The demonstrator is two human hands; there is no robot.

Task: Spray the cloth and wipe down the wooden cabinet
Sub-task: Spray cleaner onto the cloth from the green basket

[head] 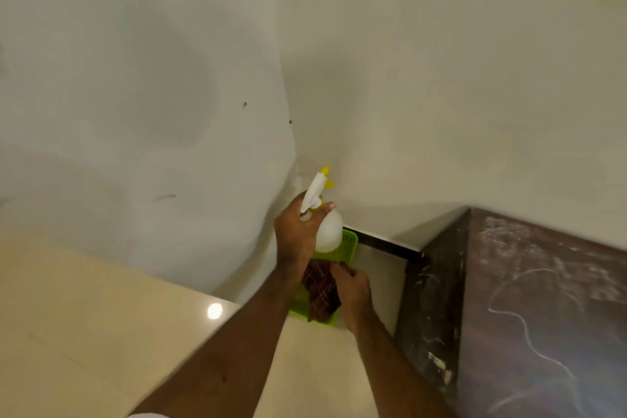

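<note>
The left hand [296, 231] has its grip clamped around the neck of a white spray bottle [326, 227] with a yellow nozzle, held above the far end of a green tray [353, 243] that lies on the pale floor [84, 316] in the corner of two walls. The right hand [353, 292] has its grip closed on a dark red checked cloth [320, 295] bunched over the tray, just below the bottle. The dark wooden cabinet [543, 316] stands just to the right, its top streaked with white dust marks
</note>
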